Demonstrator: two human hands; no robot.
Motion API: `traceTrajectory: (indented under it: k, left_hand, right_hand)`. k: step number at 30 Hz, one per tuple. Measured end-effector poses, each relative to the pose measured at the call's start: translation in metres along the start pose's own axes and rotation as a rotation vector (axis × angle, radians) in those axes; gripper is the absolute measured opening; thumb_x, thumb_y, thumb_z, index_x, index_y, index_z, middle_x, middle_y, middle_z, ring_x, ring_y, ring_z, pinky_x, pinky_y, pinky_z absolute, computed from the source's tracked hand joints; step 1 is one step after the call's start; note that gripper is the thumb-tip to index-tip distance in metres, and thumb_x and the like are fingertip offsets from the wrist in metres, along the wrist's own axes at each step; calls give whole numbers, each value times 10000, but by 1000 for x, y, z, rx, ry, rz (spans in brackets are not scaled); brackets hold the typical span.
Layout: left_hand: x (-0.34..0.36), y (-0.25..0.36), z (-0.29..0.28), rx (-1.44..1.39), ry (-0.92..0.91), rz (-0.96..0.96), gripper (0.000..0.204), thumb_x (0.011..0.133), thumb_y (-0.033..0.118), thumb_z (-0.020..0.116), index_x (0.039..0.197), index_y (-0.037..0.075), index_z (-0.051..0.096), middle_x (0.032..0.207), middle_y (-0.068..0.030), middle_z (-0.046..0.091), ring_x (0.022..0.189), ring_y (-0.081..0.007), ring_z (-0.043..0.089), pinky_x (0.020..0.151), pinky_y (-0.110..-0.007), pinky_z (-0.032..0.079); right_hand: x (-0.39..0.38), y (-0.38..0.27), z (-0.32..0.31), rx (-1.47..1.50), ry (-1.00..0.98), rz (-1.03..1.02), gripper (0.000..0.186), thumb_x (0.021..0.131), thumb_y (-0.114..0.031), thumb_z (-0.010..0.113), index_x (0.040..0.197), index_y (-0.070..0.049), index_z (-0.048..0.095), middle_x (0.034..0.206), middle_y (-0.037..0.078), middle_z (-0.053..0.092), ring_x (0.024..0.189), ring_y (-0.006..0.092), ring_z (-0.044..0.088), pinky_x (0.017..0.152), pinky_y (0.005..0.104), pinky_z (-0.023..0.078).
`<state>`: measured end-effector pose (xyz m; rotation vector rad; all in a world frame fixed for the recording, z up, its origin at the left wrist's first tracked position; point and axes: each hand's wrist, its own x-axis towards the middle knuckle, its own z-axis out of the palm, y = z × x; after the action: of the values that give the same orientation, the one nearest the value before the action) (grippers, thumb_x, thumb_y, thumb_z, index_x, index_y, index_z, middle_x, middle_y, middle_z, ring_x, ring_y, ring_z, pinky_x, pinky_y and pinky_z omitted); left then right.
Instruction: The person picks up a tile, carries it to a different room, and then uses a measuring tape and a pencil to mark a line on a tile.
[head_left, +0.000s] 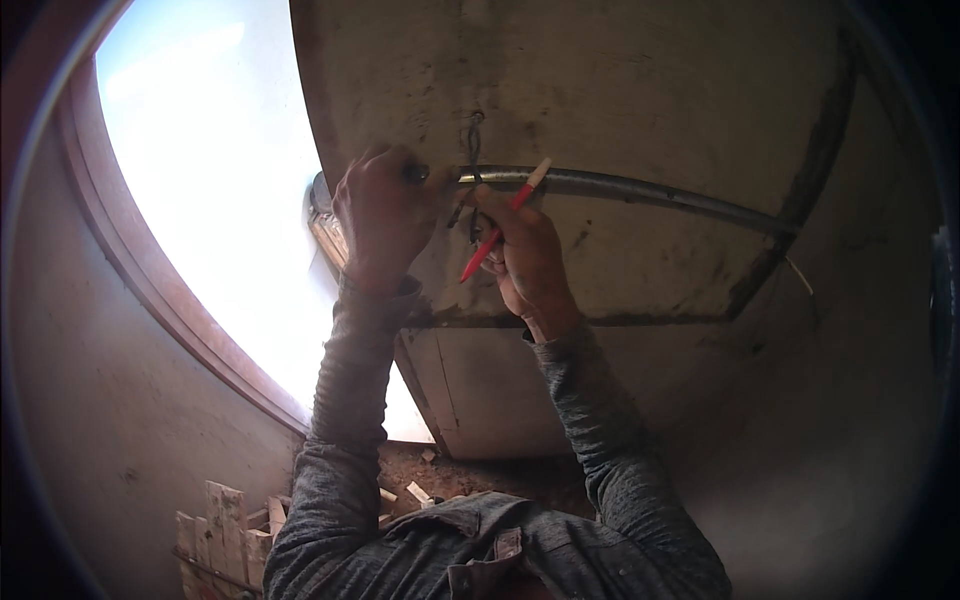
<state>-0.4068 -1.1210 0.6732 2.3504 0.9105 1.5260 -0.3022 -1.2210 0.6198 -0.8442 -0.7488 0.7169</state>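
Observation:
Both my arms reach up toward a stained concrete surface. A grey metal pipe [640,187] runs across it, and a twisted wire [474,140] hangs from a small point in the surface and passes down by the pipe. My left hand [388,215] is closed beside the pipe's left visible part; what its fingers grip is hidden. My right hand [530,250] is closed just below the pipe, at the wire's lower ends. A red pen [506,220] with a pale end slants across its fingers, held there. Whether the right fingertips also pinch the wire is hard to see.
A bright opening [210,200] with a reddish frame [170,310] lies to the left. Wooden boards [228,520] stand at the lower left, with scraps of wood [418,492] on the brown ground. A thin pale cable [800,275] pokes out near the pipe's right end.

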Motion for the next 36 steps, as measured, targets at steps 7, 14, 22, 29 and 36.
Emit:
traceTrajectory:
  k: [7, 14, 22, 29, 36]
  left_hand:
    - [0, 1, 1, 23, 13, 5, 348, 686, 364, 811, 805, 47, 731, 845, -98, 693, 758, -257, 669, 707, -360, 509]
    - [0, 0, 1, -9, 30, 21, 335, 690, 348, 800, 799, 40, 723, 837, -107, 689, 750, -263, 667, 704, -367, 509]
    - [-2, 2, 2, -10, 55, 44, 290, 684, 294, 812, 718, 32, 692, 784, -111, 647, 738, -295, 645, 663, -413, 495]
    - [0, 0, 2, -6, 47, 50, 359, 680, 367, 809, 777, 33, 721, 808, -110, 684, 717, -268, 658, 675, -374, 504]
    - [0, 2, 1, 16, 32, 30, 356, 679, 365, 806, 774, 33, 720, 805, -108, 683, 717, -267, 660, 673, -371, 505]
  right_hand:
    - [0, 0, -1, 0, -4, -14, 270, 972, -293, 616, 1004, -39, 701, 570, -96, 394, 447, 15, 287, 438, 225, 211]
    - [-4, -4, 1, 18, 12, -7, 226, 966, -273, 630, 923, -58, 686, 582, -93, 429, 448, 12, 297, 436, 225, 214]
    - [-4, -4, 1, 48, 11, -11, 222, 964, -268, 635, 887, -64, 672, 566, -91, 415, 433, 16, 300, 425, 227, 210]
    - [-3, -4, 2, 52, 24, -11, 225, 966, -269, 634, 929, -54, 689, 561, -93, 401, 428, 16, 284, 423, 228, 206]
    - [-4, -5, 2, 37, 27, -7, 226, 967, -269, 632, 939, -52, 692, 562, -93, 398, 430, 17, 282, 425, 229, 207]
